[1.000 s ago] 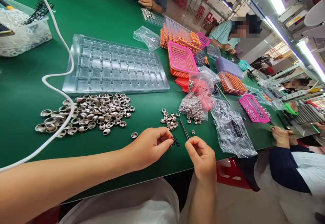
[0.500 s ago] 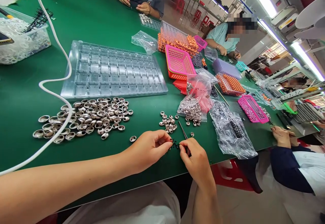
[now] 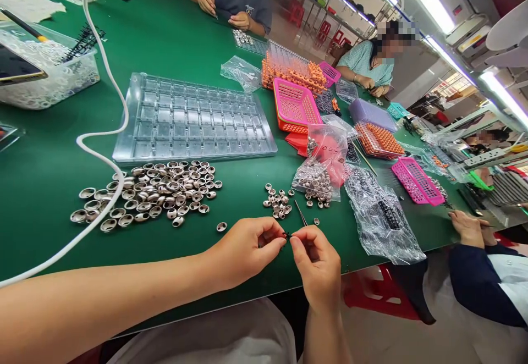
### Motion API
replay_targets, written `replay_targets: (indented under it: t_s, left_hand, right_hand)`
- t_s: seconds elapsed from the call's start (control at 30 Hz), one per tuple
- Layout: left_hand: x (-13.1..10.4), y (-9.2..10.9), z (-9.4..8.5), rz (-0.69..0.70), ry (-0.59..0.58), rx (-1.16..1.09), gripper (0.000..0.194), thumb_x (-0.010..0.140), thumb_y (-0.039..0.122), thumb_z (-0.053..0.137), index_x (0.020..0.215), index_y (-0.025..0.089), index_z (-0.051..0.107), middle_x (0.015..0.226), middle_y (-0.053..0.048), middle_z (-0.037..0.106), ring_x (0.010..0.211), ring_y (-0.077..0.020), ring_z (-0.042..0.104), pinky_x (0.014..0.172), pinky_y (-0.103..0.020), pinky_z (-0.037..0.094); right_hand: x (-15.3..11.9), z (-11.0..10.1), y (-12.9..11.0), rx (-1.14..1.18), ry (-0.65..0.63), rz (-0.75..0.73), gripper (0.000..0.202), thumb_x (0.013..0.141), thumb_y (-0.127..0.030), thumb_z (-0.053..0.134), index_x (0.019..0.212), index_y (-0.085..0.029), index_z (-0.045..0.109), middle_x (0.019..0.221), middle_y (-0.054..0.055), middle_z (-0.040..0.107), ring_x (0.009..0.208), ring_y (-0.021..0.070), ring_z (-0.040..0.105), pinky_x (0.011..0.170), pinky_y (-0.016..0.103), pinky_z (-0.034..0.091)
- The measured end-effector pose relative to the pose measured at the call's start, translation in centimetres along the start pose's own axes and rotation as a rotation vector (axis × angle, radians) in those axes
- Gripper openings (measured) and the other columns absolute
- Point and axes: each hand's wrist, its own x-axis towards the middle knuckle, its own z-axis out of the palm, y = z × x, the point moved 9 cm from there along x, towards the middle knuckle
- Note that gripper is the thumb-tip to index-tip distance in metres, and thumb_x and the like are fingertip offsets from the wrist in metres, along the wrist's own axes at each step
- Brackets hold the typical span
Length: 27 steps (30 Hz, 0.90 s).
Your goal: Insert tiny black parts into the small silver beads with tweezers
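My left hand pinches a small black part between thumb and forefinger. The part is mostly hidden by fingertips. My right hand meets it from the other side, thumb and forefinger also closed at the part. A thin pair of metal tweezers sticks out beyond the right hand, its lower end hidden behind the fingers. Just past the hands lies a small cluster of silver bead-like pieces. Left of them spreads a bigger pile of oval silver rings, with one stray ring near my left wrist.
A clear compartment tray lies behind the ring pile, with a white cable across the left side. Right of the hands are a bag of silver pieces, a crumpled plastic bag and pink baskets. Several other people sit around the table.
My right hand has come closer to the left, its thumb and forefinger now at the black part. The whole view has shifted slightly, so the table items appear further right.
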Motion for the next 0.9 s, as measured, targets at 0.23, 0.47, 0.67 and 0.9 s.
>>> replay_targets:
  t_s: [0.23,0.47,0.67,0.9]
  left_hand:
    - [0.0,0.1,0.2,0.022,-0.024,-0.007,0.022,0.087,0.036,0.055,0.083,0.017,0.065,0.073,0.0,0.064,0.067,-0.0142,0.053,0.062,-0.025,0.042]
    - [-0.2,0.7,0.8,0.021,-0.11,-0.069,0.024,0.087,0.038,0.054,0.084,0.017,0.063,0.075,0.0,0.063,0.068,-0.0147,0.053,0.064,-0.026,0.042]
    - [0.2,0.0,0.4,-0.029,-0.061,-0.034,0.023,0.085,0.039,0.054,0.08,0.017,0.06,0.069,0.001,0.057,0.064,-0.0142,0.047,0.061,-0.027,0.038]
    - [0.2,-0.5,0.7,-0.041,-0.093,-0.054,0.023,0.086,0.039,0.055,0.083,0.017,0.061,0.071,0.002,0.059,0.066,-0.014,0.048,0.06,-0.026,0.037]
  right_hand:
    - [-0.1,0.6,2.4,0.181,-0.067,0.173,0.022,0.087,-0.039,0.068,0.079,-0.019,0.065,0.067,-0.002,0.056,0.056,0.0094,0.046,0.05,0.022,0.039]
    - [-0.1,2.3,3.7,0.526,-0.191,0.31,0.025,0.079,-0.04,0.074,0.077,-0.018,0.063,0.067,-0.003,0.051,0.051,0.0059,0.035,0.047,0.022,0.03]
    - [-0.5,2.9,2.4,0.762,-0.321,0.359,0.025,0.077,-0.037,0.075,0.073,-0.019,0.059,0.064,-0.005,0.045,0.045,0.0033,0.026,0.042,0.021,0.021]
    - [0.6,-2.5,3.0,0.002,-0.037,0.091,0.015,0.09,-0.032,0.065,0.081,-0.02,0.064,0.071,-0.002,0.055,0.058,0.0099,0.046,0.053,0.024,0.036]
